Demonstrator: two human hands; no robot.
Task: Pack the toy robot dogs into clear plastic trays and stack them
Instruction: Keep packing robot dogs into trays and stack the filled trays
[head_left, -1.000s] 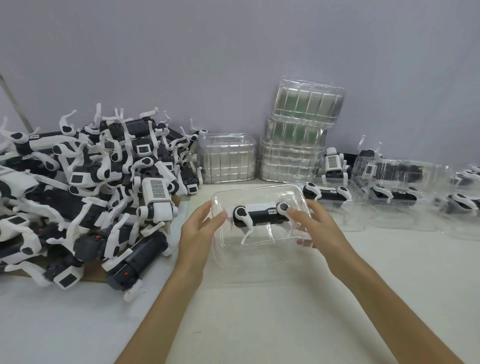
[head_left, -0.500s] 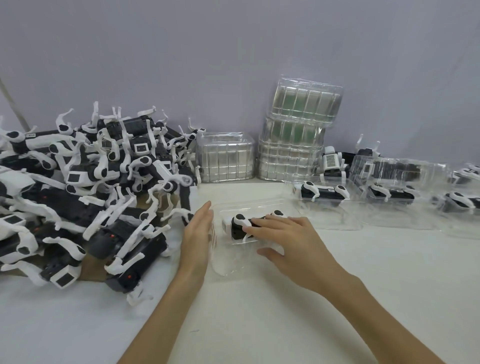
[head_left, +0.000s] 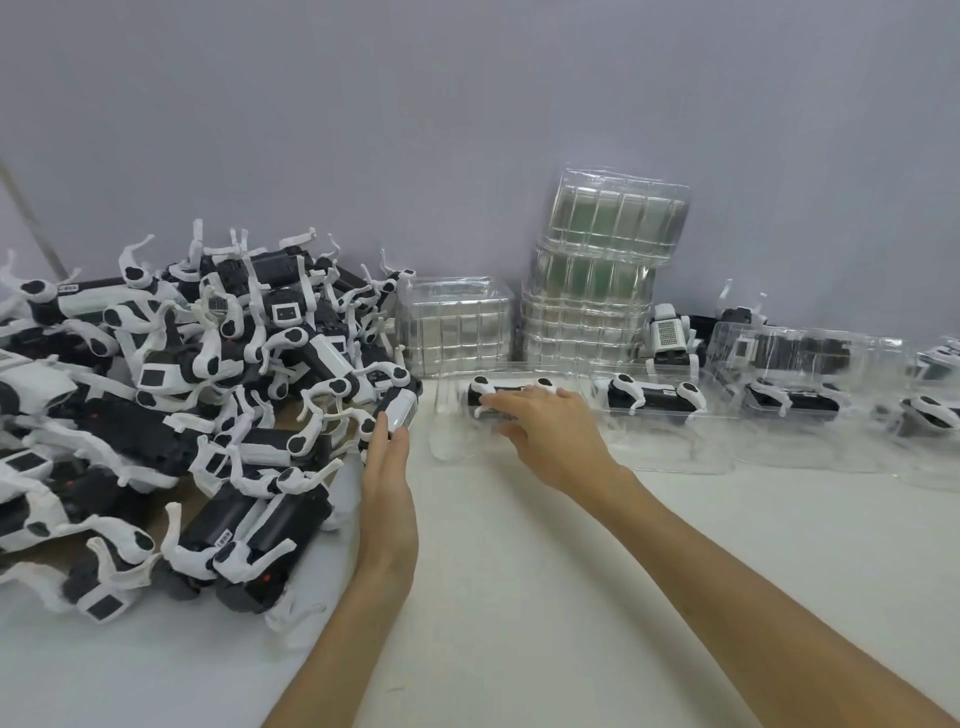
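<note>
A black-and-white toy robot dog (head_left: 480, 396) lies in a clear plastic tray (head_left: 451, 441) on the white table. My right hand (head_left: 545, 426) lies flat on top of this dog with its fingers stretched out. The tray stands at the left end of a row of packed trays (head_left: 655, 402). My left hand (head_left: 387, 457) is left of the tray with straight fingers. Its fingertips touch a dog (head_left: 400, 408) at the edge of the big loose pile of toy dogs (head_left: 182, 389).
Two stacks of empty clear trays stand against the back wall, a low stack (head_left: 454, 327) and a tall stack (head_left: 608, 270). More packed trays (head_left: 792, 402) and a covered one (head_left: 800, 353) fill the right. Bare white table (head_left: 571, 597) lies in front.
The tray with the dog went down onto the table and slid back to the row of packed trays under my right hand. My left hand left the tray and moved to the pile.
</note>
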